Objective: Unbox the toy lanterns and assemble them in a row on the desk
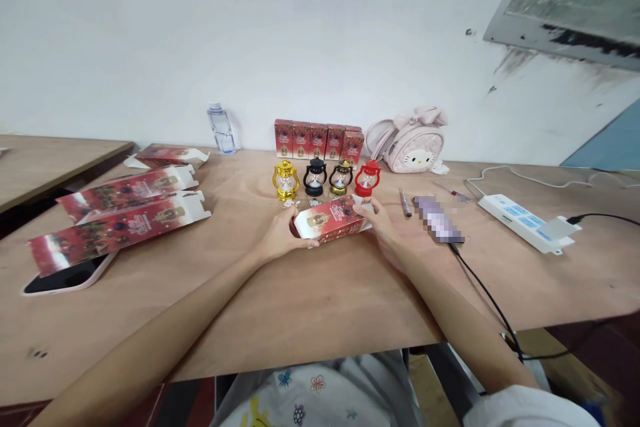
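Both my hands hold a red printed cardboard box (331, 219) lying on its side on the wooden table (320, 293). My left hand (283, 235) grips its left end, fingers curled under it. My right hand (387, 225) clasps its right end. Just behind the box stand small toy lanterns in a row: a gold lantern (285, 181), a black lantern (315, 178), a black-and-gold lantern (341, 178) and a red lantern (368, 179).
Several upright red boxes (318, 139) line the wall, with a water bottle (221, 127) and pink bag (410, 144) beside them. Flattened red cartons (120, 213) and a phone (65, 278) lie left. A screwdriver (405, 202), blurred device (438, 219), cable and power strip (525, 221) lie right.
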The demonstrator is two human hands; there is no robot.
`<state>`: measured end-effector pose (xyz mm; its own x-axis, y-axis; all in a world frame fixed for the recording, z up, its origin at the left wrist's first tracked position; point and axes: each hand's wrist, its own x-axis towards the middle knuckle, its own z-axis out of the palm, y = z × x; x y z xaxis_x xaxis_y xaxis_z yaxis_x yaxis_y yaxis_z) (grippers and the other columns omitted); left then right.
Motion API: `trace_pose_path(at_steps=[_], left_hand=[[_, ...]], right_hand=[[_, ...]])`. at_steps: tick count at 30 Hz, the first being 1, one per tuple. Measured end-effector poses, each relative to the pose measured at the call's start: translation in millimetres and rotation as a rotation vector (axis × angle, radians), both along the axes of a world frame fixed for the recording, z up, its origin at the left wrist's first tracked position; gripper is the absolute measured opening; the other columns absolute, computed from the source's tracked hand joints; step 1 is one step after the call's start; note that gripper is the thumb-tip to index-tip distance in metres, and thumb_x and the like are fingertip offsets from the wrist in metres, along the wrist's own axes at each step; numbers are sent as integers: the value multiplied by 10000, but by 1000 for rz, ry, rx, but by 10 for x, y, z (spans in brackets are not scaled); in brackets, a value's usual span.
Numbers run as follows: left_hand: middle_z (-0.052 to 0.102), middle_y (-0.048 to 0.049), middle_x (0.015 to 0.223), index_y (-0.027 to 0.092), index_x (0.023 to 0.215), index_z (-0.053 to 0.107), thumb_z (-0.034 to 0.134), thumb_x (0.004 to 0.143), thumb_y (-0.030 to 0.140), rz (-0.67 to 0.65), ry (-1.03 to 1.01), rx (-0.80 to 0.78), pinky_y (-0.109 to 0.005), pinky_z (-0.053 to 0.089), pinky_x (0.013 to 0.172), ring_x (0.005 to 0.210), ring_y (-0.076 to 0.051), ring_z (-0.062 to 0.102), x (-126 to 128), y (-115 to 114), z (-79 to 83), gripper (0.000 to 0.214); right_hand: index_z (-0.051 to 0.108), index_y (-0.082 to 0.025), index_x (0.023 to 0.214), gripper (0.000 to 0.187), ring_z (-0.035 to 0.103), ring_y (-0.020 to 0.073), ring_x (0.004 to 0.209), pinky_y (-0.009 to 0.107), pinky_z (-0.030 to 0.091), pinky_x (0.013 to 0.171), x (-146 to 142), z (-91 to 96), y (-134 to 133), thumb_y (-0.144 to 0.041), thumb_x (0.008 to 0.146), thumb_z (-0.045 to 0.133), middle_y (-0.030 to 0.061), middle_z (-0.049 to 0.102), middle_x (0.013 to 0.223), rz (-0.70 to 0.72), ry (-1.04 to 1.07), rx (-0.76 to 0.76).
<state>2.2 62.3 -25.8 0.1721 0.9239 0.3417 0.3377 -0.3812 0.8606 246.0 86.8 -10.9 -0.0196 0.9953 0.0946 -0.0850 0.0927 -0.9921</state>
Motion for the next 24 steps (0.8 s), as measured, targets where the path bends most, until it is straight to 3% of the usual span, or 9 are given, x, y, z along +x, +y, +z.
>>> trace_pose_path(at_steps=[4, 9, 13, 16, 24], left_hand=[[672, -65, 972, 188, 1018, 643, 808, 551, 445, -18, 167, 41, -352, 462, 786, 893, -260, 603, 4, -5, 43, 558], [631, -85, 1090, 171, 1144, 581, 807, 573, 379, -112, -45, 47, -367, 451, 875, 1014, -260, 572, -21, 17, -9, 649], [606, -77, 1034, 169, 994, 634, 763, 628, 345, -167, -194, 48, -356, 434, 887, 1023, -247, 549, -39, 34, -6, 426], [578, -50, 923, 173, 799, 632, 748, 642, 327, -82, -217, 98, -324, 425, 854, 951, -214, 543, -38, 55, -9, 248], [584, -34, 861, 168, 741, 579, 794, 582, 376, -67, -195, 80, -282, 417, 744, 848, -187, 532, -20, 59, -8, 339]], right_hand=[[538, -234, 777, 396, 569, 138, 687, 255, 443, 615, 57, -10, 37, -433, 544, 789, -50, 626, 757, -28, -37, 24], [528, -238, 782, 409, 595, 146, 685, 267, 454, 643, 64, -44, 54, -453, 549, 786, -63, 624, 729, 41, 46, -20], [507, -230, 745, 440, 580, 132, 589, 259, 436, 589, 59, -64, 71, -466, 518, 801, -68, 631, 695, 47, 97, -102], [497, -227, 717, 452, 567, 126, 555, 248, 414, 546, 59, -64, 81, -466, 495, 810, -72, 624, 666, 51, 108, -118], [486, -222, 678, 454, 572, 138, 550, 255, 407, 529, 32, -72, 77, -488, 494, 804, -69, 607, 620, 75, 133, -135]])
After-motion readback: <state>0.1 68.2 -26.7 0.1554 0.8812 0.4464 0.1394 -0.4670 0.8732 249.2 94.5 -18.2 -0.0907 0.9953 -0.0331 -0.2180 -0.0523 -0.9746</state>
